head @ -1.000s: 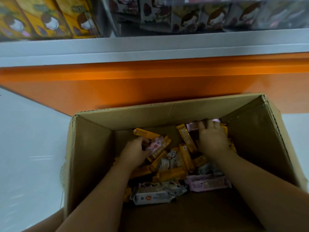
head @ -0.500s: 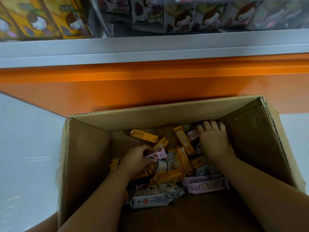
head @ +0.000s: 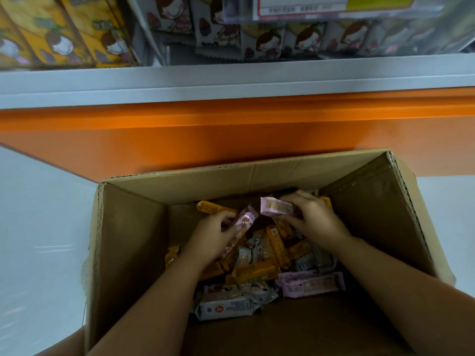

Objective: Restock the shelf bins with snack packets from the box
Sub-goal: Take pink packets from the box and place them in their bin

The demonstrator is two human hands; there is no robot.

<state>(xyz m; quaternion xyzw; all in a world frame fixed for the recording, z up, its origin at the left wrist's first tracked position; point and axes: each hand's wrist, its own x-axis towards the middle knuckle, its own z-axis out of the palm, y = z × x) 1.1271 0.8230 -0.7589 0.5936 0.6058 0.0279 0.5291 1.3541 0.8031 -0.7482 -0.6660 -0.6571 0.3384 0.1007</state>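
Orange panel (head: 231, 140) under grey shelf ledge (head: 231, 80); pale floor (head: 38, 240).

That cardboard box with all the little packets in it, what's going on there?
A person has both hands down inside the open cardboard box, picking snack packets from a loose pile of orange, grey and pink ones. The left hand holds a pink packet with a cartoon face, and the right hand has a paler pink packet in its grip near the far wall. Neither is lifted out yet. The shelf bins above already hold some packets.
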